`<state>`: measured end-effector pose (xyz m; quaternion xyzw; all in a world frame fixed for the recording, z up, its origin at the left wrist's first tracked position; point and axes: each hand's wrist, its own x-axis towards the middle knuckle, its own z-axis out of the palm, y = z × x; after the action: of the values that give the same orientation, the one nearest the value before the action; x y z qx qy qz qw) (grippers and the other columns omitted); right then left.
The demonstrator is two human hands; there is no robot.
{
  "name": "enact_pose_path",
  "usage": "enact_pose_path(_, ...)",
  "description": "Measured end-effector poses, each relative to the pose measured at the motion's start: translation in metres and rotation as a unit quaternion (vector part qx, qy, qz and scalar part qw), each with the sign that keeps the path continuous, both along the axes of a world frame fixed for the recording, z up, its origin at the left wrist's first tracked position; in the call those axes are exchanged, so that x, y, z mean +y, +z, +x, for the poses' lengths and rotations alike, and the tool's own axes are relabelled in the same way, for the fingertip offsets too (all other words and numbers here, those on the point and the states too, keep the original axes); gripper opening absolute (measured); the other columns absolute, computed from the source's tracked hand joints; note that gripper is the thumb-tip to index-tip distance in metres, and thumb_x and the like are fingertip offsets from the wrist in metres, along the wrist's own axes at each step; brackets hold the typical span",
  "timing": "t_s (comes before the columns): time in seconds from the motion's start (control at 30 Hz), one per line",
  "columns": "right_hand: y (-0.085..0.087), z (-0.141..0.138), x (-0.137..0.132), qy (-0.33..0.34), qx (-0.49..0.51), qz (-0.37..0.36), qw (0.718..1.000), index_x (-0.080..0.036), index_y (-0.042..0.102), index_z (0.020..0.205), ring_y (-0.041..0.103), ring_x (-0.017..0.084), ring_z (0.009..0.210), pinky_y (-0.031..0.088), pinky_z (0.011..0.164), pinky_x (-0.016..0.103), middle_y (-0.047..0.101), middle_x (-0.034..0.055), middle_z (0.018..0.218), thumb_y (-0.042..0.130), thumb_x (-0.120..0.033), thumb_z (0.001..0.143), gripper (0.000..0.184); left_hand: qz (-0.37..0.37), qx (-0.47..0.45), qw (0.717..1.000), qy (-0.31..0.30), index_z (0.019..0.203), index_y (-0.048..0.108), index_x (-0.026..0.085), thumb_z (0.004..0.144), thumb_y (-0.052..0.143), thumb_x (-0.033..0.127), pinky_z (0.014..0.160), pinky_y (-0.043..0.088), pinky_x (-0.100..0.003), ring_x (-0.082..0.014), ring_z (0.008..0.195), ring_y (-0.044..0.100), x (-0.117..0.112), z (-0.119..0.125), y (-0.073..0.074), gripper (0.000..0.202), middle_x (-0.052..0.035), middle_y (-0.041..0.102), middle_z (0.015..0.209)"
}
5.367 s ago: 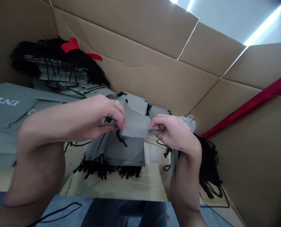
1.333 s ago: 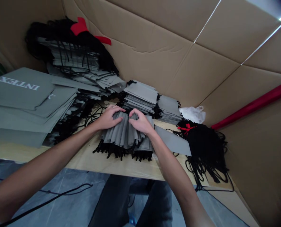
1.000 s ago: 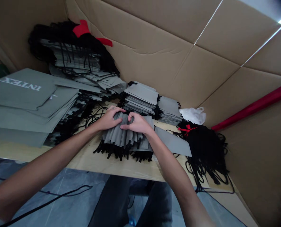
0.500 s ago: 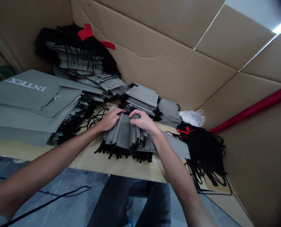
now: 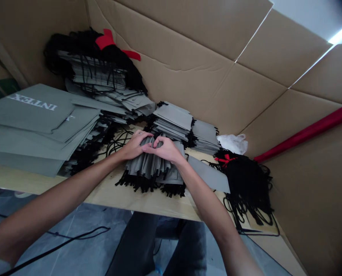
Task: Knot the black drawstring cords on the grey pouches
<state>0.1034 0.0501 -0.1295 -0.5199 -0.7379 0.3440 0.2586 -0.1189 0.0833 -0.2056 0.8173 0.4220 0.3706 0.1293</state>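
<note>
Two hands, the left hand (image 5: 135,145) and right hand (image 5: 166,149), curl over the far end of the fanned stack of grey pouches (image 5: 148,170), fingertips meeting and clasping it on the bench (image 5: 107,194). The fan looks loose. An uneven squeeze could spill pouches sideways, or the black cords (image 5: 142,186) could snag the single pouch (image 5: 208,177) alongside.

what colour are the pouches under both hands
Grey pouches with black cords, clearest in the head view.

Matt grey cloth pouches (image 5: 149,166), pale wooden table (image 5: 110,193)
</note>
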Motion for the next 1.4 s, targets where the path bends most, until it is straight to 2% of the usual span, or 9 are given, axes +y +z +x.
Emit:
enact_pose_path(0.23, -0.008, 0.004, 0.006, 0.015, -0.023, 0.003, 1.000, -0.016, 0.070, 0.106, 0.060, 0.013, 0.075, 0.056, 0.071, 0.027, 0.067, -0.0007, 0.093, 0.080, -0.044, 0.108, 0.030, -0.006, 0.011, 1.000, -0.005, 0.145, 0.071, 0.018, 0.111, 0.078, 0.044, 0.115, 0.066, -0.056, -0.0312, 0.134, 0.073, 0.009, -0.005, -0.003, 0.044, -0.0138, 0.071, 0.150)
enact_pose_path(0.4, -0.009, 0.009, 0.002, 0.033, 0.006, 0.051, 0.998, -0.018, 0.070, 0.121, 0.068, 0.019, 0.093, 0.060, 0.086, 0.035, 0.072, 0.0042, 0.112, 0.082, -0.040, 0.104, 0.030, 0.000, 0.024, 1.000, -0.011, 0.146, 0.071, 0.019, 0.111, 0.078, 0.044, 0.115, 0.066, -0.056, -0.0314, 0.135, 0.072, 0.011, -0.008, -0.004, 0.044, -0.0139, 0.071, 0.150)
enact_pose_path(0.57, -0.007, 0.012, 0.000, 0.057, 0.015, 0.089, 0.994, -0.023, 0.069, 0.143, 0.064, 0.029, 0.132, 0.053, 0.117, 0.049, 0.072, 0.0077, 0.141, 0.085, -0.028, 0.094, 0.052, 0.005, 0.034, 0.999, -0.013, 0.146, 0.071, 0.019, 0.111, 0.078, 0.044, 0.116, 0.066, -0.056, -0.0315, 0.135, 0.072, 0.010, -0.007, -0.004, 0.044, -0.0140, 0.071, 0.151)
enact_pose_path(0.7, -0.005, 0.011, -0.001, 0.062, -0.014, 0.084, 0.994, -0.019, 0.076, 0.123, 0.065, 0.030, 0.131, 0.051, 0.120, 0.053, 0.075, 0.0084, 0.129, 0.082, -0.042, 0.103, 0.031, 0.006, 0.034, 0.999, -0.019, 0.145, 0.071, 0.019, 0.111, 0.078, 0.044, 0.116, 0.065, -0.056, -0.0314, 0.135, 0.072, 0.009, -0.008, -0.004, 0.044, -0.0139, 0.071, 0.150)
enact_pose_path(0.83, -0.001, 0.008, -0.003, 0.032, -0.040, 0.067, 0.996, -0.020, 0.071, 0.100, 0.066, 0.029, 0.123, 0.052, 0.111, 0.047, 0.073, 0.0060, 0.108, 0.077, -0.052, 0.105, 0.034, 0.003, 0.028, 0.999, -0.024, 0.145, 0.071, 0.019, 0.111, 0.078, 0.044, 0.116, 0.066, -0.056, -0.0312, 0.135, 0.072, 0.011, -0.009, -0.006, 0.043, -0.0138, 0.071, 0.150)
enact_pose_path(1.0, 0.004, 0.003, -0.008, 0.000, -0.073, 0.036, 0.997, -0.026, 0.059, 0.092, 0.060, 0.032, 0.118, 0.048, 0.094, 0.035, 0.063, 0.0028, 0.092, 0.090, -0.072, 0.080, 0.057, -0.009, 0.022, 0.999, -0.031, 0.144, 0.072, 0.019, 0.111, 0.078, 0.044, 0.115, 0.066, -0.056, -0.0310, 0.134, 0.073, 0.014, -0.010, -0.009, 0.043, -0.0137, 0.071, 0.149)
enact_pose_path(1.1, 0.007, -0.001, -0.005, -0.002, -0.109, 0.019, 0.994, -0.026, 0.057, 0.093, 0.058, 0.031, 0.111, 0.045, 0.089, 0.034, 0.062, 0.0019, 0.093, 0.098, -0.067, 0.069, 0.063, -0.016, 0.020, 0.999, -0.030, 0.145, 0.071, 0.018, 0.111, 0.078, 0.045, 0.115, 0.066, -0.056, -0.0313, 0.134, 0.072, 0.015, -0.011, -0.010, 0.044, -0.0138, 0.071, 0.150)
enact_pose_path(1.3, 0.010, -0.007, 0.000, 0.009, -0.166, 0.011, 0.986, -0.019, 0.068, 0.108, 0.064, 0.022, 0.101, 0.056, 0.093, 0.039, 0.067, 0.0042, 0.108, 0.084, -0.050, 0.100, 0.036, -0.025, 0.021, 0.999, -0.036, 0.145, 0.072, 0.019, 0.111, 0.077, 0.044, 0.116, 0.066, -0.056, -0.0310, 0.135, 0.072, 0.017, -0.012, -0.006, 0.042, -0.0137, 0.071, 0.150)
enact_pose_path(1.4, 0.008, -0.005, 0.002, 0.017, -0.165, 0.019, 0.986, -0.017, 0.071, 0.112, 0.067, 0.021, 0.099, 0.060, 0.093, 0.039, 0.070, 0.0045, 0.109, 0.081, -0.047, 0.105, 0.032, -0.024, 0.017, 0.999, -0.039, 0.145, 0.071, 0.019, 0.111, 0.077, 0.044, 0.117, 0.065, -0.056, -0.0313, 0.135, 0.072, 0.016, -0.013, -0.004, 0.043, -0.0138, 0.071, 0.151)
